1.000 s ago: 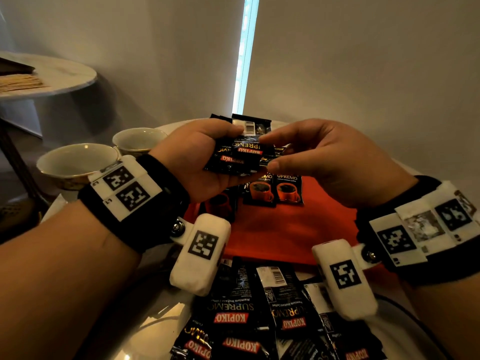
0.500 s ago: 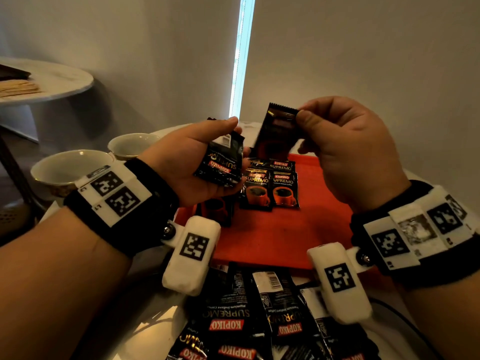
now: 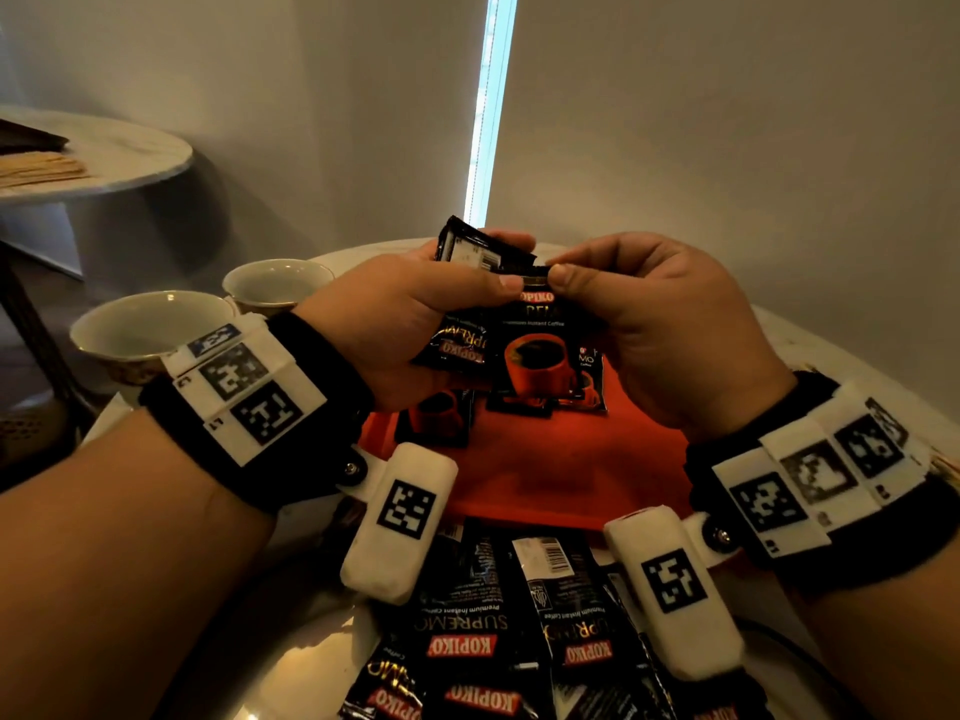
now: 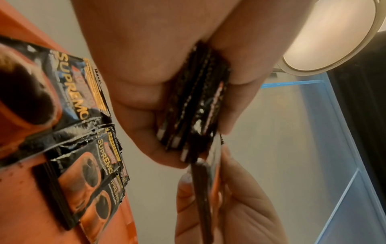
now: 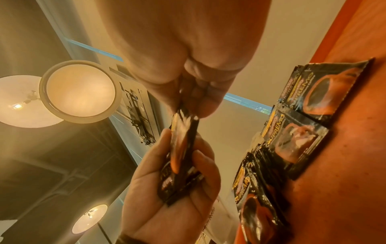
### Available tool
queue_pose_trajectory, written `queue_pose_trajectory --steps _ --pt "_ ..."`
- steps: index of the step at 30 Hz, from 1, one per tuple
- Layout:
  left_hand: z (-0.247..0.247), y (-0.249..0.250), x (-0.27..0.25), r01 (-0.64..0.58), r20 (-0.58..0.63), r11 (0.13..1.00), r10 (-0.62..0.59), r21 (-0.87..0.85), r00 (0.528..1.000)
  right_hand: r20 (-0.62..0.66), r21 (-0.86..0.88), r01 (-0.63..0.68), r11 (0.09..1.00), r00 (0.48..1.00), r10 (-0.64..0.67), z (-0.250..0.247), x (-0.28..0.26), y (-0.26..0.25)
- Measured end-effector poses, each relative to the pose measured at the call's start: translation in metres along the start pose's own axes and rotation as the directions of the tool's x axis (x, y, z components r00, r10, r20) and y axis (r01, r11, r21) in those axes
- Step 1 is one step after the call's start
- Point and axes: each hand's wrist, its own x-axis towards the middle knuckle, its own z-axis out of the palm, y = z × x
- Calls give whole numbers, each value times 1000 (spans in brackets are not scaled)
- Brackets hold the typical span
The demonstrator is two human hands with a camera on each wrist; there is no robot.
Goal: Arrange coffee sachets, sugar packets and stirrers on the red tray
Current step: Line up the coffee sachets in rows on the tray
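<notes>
My left hand (image 3: 431, 309) grips a small stack of black Kopiko coffee sachets (image 3: 460, 345) above the red tray (image 3: 545, 475); the stack's edges (image 4: 194, 105) show between thumb and fingers. My right hand (image 3: 639, 324) pinches the top edge of one sachet (image 3: 550, 366), which hangs face out with its red cup picture beside the stack. In the right wrist view this sachet (image 5: 183, 143) hangs from my right hand's fingertips against the left palm. Sachets (image 4: 94, 173) lie in a row at the tray's far side (image 5: 296, 132). No sugar packets or stirrers are identifiable.
A heap of loose sachets (image 3: 509, 631) covers the table in front of the tray. Two white cups (image 3: 150, 324) (image 3: 278, 280) stand at the left. A second round table (image 3: 93, 158) with flat items is at the far left. A thin cable (image 3: 795, 646) lies at the right.
My right hand came down from holding a sachet high and now holds it face out next to the left hand's stack. Both hands have drawn close together.
</notes>
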Motion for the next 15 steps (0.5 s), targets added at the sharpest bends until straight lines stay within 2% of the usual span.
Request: queue_pose_trajectory --steps 3,6,12,15 --pt "-2 1 1 -14 -46 1000 14 5 999 35 58 -69 996 997 67 -1 0 2" --pt "-4 2 0 -19 -61 1000 19 5 998 63 43 -125 991 991 122 0 -1 5" --pt "3 1 -1 -46 -35 999 46 -4 998 27 147 -135 980 991 133 4 1 5" --pt "3 0 -1 -37 -22 999 36 -17 999 31 139 -147 979 989 144 2 3 6"
